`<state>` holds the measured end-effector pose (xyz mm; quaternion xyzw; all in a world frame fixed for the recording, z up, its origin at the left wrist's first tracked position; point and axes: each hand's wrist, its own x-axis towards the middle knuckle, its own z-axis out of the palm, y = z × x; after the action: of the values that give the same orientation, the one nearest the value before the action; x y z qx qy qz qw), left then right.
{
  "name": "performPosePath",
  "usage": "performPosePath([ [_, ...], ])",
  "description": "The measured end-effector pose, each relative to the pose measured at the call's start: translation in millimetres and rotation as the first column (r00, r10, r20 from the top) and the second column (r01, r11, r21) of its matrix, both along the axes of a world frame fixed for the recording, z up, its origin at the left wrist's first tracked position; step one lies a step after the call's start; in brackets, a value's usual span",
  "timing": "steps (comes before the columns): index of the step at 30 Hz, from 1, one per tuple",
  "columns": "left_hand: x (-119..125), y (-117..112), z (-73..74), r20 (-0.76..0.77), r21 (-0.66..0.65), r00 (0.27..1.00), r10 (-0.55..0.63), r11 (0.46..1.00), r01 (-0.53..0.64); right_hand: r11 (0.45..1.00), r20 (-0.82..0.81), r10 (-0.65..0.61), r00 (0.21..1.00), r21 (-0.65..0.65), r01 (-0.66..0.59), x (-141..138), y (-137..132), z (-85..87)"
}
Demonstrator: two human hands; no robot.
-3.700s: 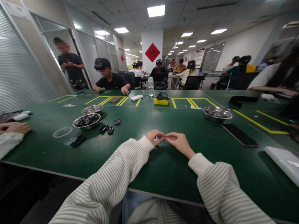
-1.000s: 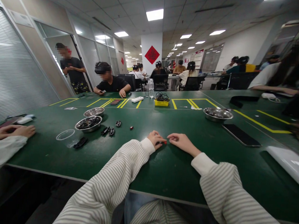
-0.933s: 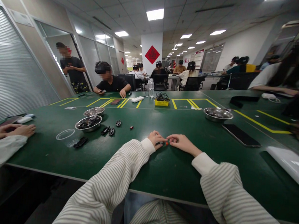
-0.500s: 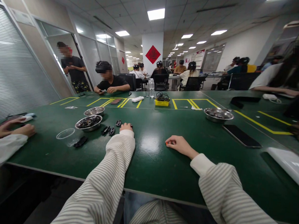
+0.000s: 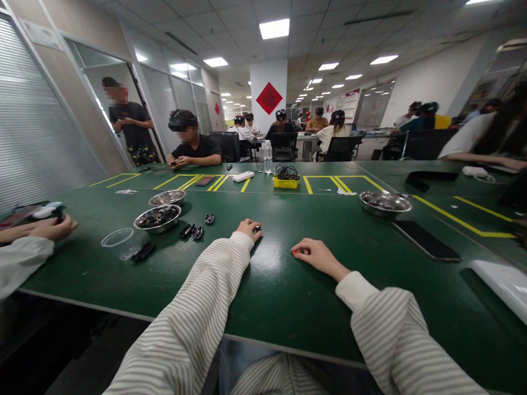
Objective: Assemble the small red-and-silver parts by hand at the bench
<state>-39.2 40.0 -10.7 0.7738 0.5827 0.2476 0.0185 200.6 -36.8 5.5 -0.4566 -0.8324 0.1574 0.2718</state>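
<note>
My left hand [image 5: 248,228] is closed on a small black part [image 5: 257,228], just above the green table [image 5: 267,304]. To its right, my right hand [image 5: 313,254] rests on the table with thumb and fingers pinched together. A small orange-red bit [image 5: 293,253] shows at those fingertips; its kind is too small to tell. Left of my left hand lie several black plastic pieces [image 5: 193,232]. Beyond them stands a steel bowl [image 5: 179,218] filled with dark parts.
A second steel bowl [image 5: 167,196], a clear plastic cup [image 5: 122,244] and a black piece [image 5: 144,252] are on the left. At right are another bowl [image 5: 385,205], a phone [image 5: 425,240] and a white object [image 5: 508,293]. A co-worker's hands [image 5: 52,229] are at far left.
My left hand has moved right, away from the black pieces and towards my right hand, carrying the small black part. My right hand has stayed in place.
</note>
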Motion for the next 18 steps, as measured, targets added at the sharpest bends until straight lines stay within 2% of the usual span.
performPosePath([
  [3, 8.7, -3.8, 0.1, 0.082, -0.008, 0.977, -0.195, 0.981, 0.196, 1.000, -0.015, -0.013, 1.000, 0.009, 0.013, 0.3, 0.4, -0.6],
  [6, 26.0, -16.0, -0.7, 0.143, -0.023, 0.920, -0.364, 0.929, 0.371, 0.998, -0.040, -0.057, 0.998, 0.020, 0.058, -0.1, 0.0, -0.4],
  [9, 46.0, -33.4, -2.4, 0.184, -0.059, 0.869, -0.460, 0.877, 0.477, 0.996, -0.065, -0.082, 0.995, 0.019, 0.083, -1.2, -1.2, 0.6],
  [11, 56.5, -43.7, -2.9, 0.198, -0.070, 0.860, -0.471, 0.868, 0.491, 0.997, -0.083, -0.073, 0.994, 0.006, 0.073, -2.2, -2.0, 1.2],
  [13, 63.1, -50.2, -2.5, 0.200, -0.059, 0.872, -0.448, 0.883, 0.467, 0.998, -0.105, -0.064, 0.992, -0.015, 0.063, -3.3, -2.5, 1.4],
  [18, 65.5, -50.6, 0.1, 0.106, -0.075, 0.922, -0.372, 0.922, 0.381, 0.995, -0.191, -0.069, 0.979, -0.080, 0.054, -5.3, -3.1, 1.4],
])
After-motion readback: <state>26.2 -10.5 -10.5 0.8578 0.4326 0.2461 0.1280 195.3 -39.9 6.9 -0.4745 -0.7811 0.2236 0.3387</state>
